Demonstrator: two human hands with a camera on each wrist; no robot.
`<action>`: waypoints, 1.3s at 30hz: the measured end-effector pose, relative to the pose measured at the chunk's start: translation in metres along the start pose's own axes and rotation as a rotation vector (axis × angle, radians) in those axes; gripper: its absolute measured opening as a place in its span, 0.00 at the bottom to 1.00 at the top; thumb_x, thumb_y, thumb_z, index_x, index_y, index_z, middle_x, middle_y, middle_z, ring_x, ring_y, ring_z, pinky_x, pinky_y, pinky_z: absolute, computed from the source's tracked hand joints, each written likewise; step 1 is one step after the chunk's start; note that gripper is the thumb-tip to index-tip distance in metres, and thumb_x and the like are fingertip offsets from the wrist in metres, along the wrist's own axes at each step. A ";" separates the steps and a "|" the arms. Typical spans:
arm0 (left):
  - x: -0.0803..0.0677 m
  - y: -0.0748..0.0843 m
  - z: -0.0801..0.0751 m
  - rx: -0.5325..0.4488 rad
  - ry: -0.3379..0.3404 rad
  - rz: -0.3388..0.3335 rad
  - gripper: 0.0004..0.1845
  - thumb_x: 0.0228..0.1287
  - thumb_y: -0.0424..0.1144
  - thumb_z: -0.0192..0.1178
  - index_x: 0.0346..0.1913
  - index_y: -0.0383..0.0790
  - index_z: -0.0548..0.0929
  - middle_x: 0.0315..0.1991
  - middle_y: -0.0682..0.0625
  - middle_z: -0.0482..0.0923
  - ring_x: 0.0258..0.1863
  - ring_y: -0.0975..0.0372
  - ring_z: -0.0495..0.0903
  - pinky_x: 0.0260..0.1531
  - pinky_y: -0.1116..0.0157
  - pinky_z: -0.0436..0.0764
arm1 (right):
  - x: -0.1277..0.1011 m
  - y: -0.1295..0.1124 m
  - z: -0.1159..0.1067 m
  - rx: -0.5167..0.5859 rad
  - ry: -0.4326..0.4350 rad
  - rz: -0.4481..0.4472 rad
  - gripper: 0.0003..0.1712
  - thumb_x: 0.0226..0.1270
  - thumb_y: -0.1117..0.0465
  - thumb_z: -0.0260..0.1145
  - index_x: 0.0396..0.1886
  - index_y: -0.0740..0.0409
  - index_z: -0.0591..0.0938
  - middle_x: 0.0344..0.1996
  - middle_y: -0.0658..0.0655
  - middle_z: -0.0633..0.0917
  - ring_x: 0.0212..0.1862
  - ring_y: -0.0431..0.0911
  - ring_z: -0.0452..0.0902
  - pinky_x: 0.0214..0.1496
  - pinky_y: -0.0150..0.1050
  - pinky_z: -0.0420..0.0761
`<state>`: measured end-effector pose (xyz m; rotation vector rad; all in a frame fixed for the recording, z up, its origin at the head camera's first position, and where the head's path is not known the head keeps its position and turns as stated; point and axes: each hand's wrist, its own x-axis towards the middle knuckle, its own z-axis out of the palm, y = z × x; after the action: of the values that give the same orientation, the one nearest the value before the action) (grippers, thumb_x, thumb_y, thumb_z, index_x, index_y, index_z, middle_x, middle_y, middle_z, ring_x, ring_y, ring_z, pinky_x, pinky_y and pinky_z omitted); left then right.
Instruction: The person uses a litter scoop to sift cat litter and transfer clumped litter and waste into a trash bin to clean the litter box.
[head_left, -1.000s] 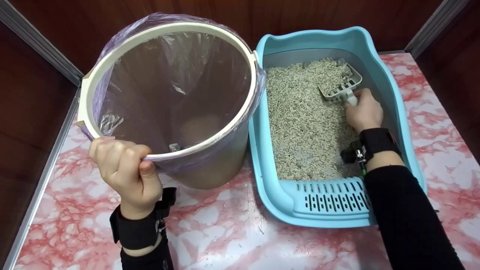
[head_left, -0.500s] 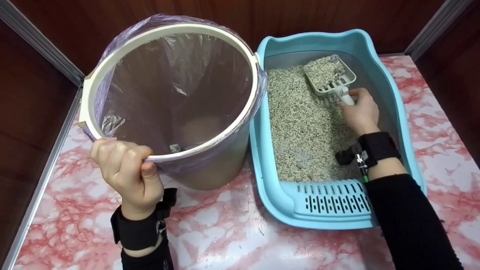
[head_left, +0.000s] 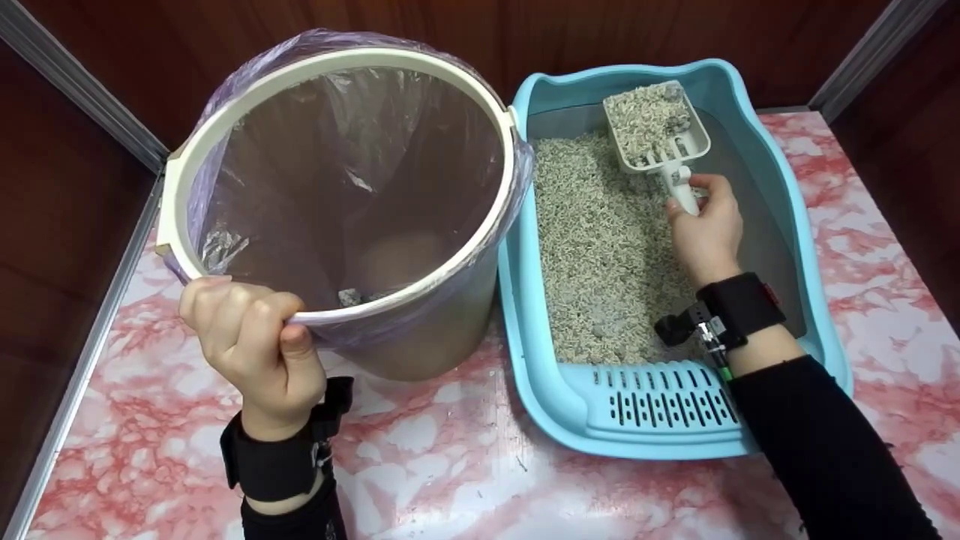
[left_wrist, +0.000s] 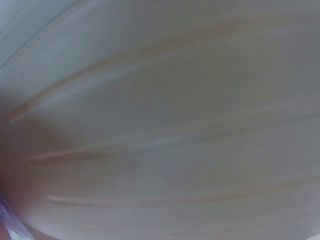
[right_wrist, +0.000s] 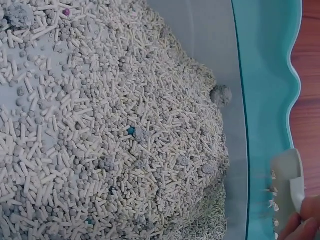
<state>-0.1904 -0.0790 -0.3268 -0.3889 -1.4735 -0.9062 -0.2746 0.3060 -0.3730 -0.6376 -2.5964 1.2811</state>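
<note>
My left hand [head_left: 251, 341] grips the near left rim of a cream trash bin [head_left: 409, 289], fingers over its edge and the purple plastic liner [head_left: 341, 330]. The left wrist view is filled by the bin's blurred outer wall [left_wrist: 200, 110]. With my right hand [head_left: 709, 232] I hold a white litter scoop [head_left: 679, 191] by its handle. Pellets and grey clumps [head_left: 649, 120] heap its slotted basket, which hangs over the far part of a blue litter box [head_left: 517, 330]. In the right wrist view, the scoop [right_wrist: 288, 185] appears low at the right, pellets falling from it.
Pale litter [head_left: 600, 262] covers much of the box floor, with some grey clumps [right_wrist: 221, 95] in it. A small grey clump [head_left: 349, 298] lies inside the bin. Dark wooden panels [head_left: 585, 34] stand behind, above a red-and-white marbled surface [head_left: 420, 465].
The scoop has come up out of the litter, levelled and shifted slightly left in my right hand, carrying its load. My left hand keeps its grip on the bin.
</note>
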 end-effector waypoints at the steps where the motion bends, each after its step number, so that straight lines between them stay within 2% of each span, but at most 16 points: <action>1: 0.000 0.000 0.000 0.001 0.000 -0.002 0.36 0.71 0.62 0.50 0.15 0.34 0.67 0.15 0.42 0.57 0.26 0.48 0.57 0.47 0.57 0.61 | 0.000 0.000 0.001 0.012 0.011 -0.003 0.26 0.75 0.58 0.57 0.70 0.56 0.67 0.40 0.51 0.74 0.35 0.40 0.68 0.40 0.36 0.68; 9: -0.001 -0.001 0.000 0.004 0.001 0.003 0.36 0.71 0.62 0.50 0.15 0.34 0.67 0.15 0.42 0.57 0.25 0.48 0.57 0.47 0.58 0.61 | -0.002 0.000 0.003 0.051 0.060 -0.010 0.25 0.75 0.59 0.58 0.69 0.54 0.68 0.38 0.48 0.73 0.34 0.38 0.68 0.39 0.34 0.69; 20: 0.000 -0.001 0.000 0.006 0.001 0.005 0.36 0.71 0.62 0.50 0.15 0.34 0.66 0.15 0.42 0.57 0.25 0.47 0.56 0.46 0.57 0.61 | -0.001 -0.001 0.004 0.098 0.108 -0.042 0.25 0.73 0.60 0.60 0.68 0.53 0.69 0.38 0.44 0.73 0.37 0.35 0.69 0.43 0.32 0.71; 28: 0.000 0.000 0.000 0.003 0.003 0.004 0.36 0.71 0.62 0.50 0.15 0.34 0.67 0.15 0.42 0.57 0.25 0.48 0.56 0.45 0.57 0.60 | -0.001 -0.001 0.006 0.169 0.141 -0.086 0.24 0.73 0.62 0.61 0.67 0.53 0.70 0.33 0.41 0.74 0.34 0.34 0.70 0.41 0.32 0.71; 39: 0.000 -0.001 0.000 -0.009 0.009 0.007 0.36 0.71 0.62 0.51 0.15 0.34 0.67 0.15 0.42 0.57 0.25 0.48 0.56 0.46 0.57 0.60 | -0.001 -0.001 0.007 0.218 0.092 -0.098 0.22 0.75 0.62 0.58 0.65 0.60 0.71 0.29 0.43 0.74 0.29 0.35 0.68 0.33 0.28 0.69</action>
<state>-0.1911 -0.0793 -0.3275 -0.3955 -1.4595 -0.9082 -0.2766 0.2997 -0.3768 -0.5112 -2.3414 1.4406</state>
